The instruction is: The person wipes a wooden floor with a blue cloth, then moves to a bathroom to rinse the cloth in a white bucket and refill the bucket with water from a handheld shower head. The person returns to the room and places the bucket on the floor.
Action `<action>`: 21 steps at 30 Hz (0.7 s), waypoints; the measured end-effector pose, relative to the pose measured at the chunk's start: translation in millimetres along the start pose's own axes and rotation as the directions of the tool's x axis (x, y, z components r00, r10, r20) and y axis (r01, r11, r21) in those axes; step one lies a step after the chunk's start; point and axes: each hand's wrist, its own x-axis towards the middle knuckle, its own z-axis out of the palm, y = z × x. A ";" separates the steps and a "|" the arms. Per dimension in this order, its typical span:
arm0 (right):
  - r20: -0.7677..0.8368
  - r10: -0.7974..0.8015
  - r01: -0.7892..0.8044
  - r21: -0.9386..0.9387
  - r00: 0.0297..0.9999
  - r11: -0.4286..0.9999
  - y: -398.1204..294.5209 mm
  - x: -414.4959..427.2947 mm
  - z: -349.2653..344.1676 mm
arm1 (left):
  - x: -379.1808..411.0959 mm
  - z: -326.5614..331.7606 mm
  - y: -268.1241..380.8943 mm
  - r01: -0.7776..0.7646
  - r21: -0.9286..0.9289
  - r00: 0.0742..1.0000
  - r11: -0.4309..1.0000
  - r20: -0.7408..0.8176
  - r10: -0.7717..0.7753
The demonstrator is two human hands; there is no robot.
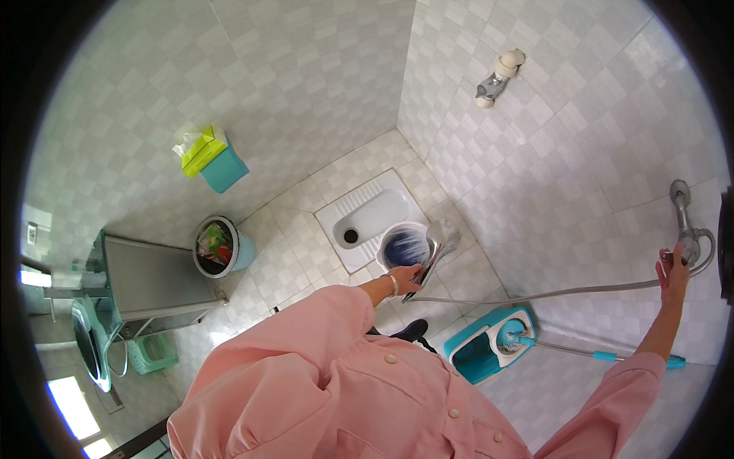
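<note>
My left hand (pixel 406 280) grips a shower head (pixel 431 258) low over a white bucket (pixel 383 248). Streaks of water spray from it into the bucket, where something dark blue shows. A clear plastic bag or film (pixel 450 236) seems to lie just beyond the shower head. On the right wall, my right hand (pixel 673 267) is at the handle of a metal mixer tap (pixel 690 248), fingers bent around it. The metal shower hose (pixel 550 295) runs from the tap across to my left hand. The bucket stands at the near edge of a squat toilet (pixel 375 215).
A turquoise mop bucket (pixel 481 338) with a spin mop (pixel 573 349) stands at the lower right. A waste basket (pixel 243 252) with bags stands left, beside a grey cabinet (pixel 157 276) and green stool (pixel 152 356). Wall-mounted are a tissue holder (pixel 223 169) and another tap (pixel 493 86).
</note>
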 end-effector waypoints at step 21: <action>-0.013 -0.020 0.020 0.028 1.000 0.999 -15.0 -29.0 20.9 | -4.5 -4.0 2.8 0.087 -0.035 0.996 0.996 0.029 -0.086</action>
